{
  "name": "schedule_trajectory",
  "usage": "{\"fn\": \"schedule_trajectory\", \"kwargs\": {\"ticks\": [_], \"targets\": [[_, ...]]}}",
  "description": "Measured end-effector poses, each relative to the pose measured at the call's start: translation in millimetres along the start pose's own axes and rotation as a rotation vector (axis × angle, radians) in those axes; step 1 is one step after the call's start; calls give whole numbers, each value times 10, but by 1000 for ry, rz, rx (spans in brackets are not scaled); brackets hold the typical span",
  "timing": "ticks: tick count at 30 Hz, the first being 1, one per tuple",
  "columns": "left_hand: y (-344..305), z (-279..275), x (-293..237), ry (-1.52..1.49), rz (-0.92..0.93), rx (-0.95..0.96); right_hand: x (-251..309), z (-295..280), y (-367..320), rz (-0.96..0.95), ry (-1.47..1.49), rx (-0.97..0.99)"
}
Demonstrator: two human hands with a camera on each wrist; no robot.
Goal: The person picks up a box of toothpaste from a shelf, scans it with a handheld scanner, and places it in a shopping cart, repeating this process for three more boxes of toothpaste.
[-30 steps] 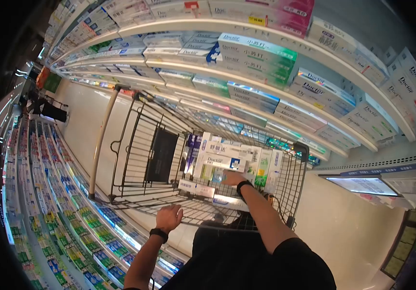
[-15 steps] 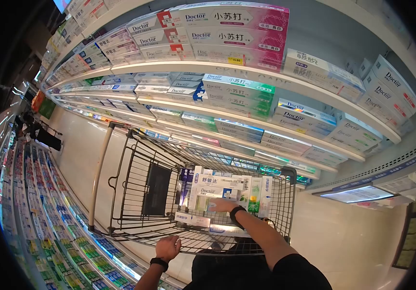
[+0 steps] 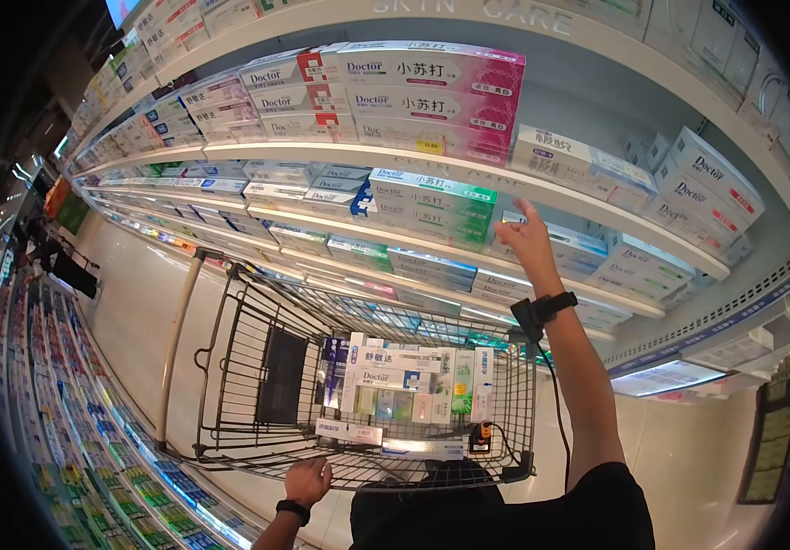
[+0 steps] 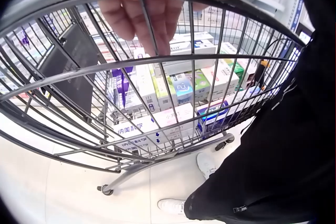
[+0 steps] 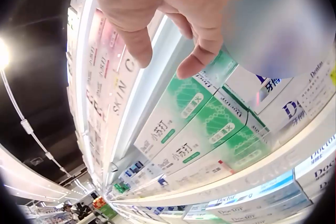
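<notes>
My right hand [image 3: 530, 240] reaches up to the shelf with nothing in it, thumb and fingers apart. In the right wrist view its fingertips [image 5: 195, 65] are right at the end of stacked green-and-white toothpaste boxes [image 5: 184, 142]. My left hand [image 3: 309, 478] is at the near rim of the wire shopping cart [image 3: 230, 367]; in the left wrist view its fingers [image 4: 137, 24] hang loosely over the rim, inside the cart. Several toothpaste boxes lie in the cart, among them a white box [image 3: 386, 358] and a long box [image 3: 349, 431] by the near side.
Pink-ended toothpaste boxes [image 3: 431, 105] fill the shelf above my right hand, over a shelf edge [image 3: 413, 151]. More packed shelves [image 3: 55, 367] run along the aisle's left. A small black-and-orange device [image 3: 480, 438] with a cable sits in the cart. A person [image 3: 69, 266] stands far down the aisle.
My right hand has left the boxes in the cart and risen to the shelf, empty. My left hand has come to the cart's near rim. The head view has tilted up towards the shelves.
</notes>
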State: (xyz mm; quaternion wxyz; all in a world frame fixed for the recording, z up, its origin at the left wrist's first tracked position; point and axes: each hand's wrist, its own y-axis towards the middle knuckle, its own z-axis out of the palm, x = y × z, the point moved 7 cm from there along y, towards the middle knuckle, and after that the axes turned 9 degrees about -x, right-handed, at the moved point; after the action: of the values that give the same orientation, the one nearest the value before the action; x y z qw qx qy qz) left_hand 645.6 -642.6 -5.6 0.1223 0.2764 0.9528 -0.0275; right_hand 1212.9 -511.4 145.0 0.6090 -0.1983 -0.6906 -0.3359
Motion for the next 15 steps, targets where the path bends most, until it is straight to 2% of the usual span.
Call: {"fn": "schedule_trajectory", "kwargs": {"ticks": [1, 5, 7, 10, 13, 15], "targets": [[7, 2, -7, 8, -7, 6, -109, 33, 101, 90, -52, 59], [4, -4, 10, 7, -14, 4, -141, 234, 276, -38, 12, 57], [-5, -11, -4, 2, 2, -16, -227, 260, 358, -55, -75, 60], [18, -49, -28, 20, 14, -36, -338, 215, 465, -17, -369, 38], [14, -44, -11, 28, 7, -36, -291, 297, 489, -168, -396, 85], [-4, -37, -17, 22, 5, -48, -284, 298, 457, -187, -387, 81]]}}
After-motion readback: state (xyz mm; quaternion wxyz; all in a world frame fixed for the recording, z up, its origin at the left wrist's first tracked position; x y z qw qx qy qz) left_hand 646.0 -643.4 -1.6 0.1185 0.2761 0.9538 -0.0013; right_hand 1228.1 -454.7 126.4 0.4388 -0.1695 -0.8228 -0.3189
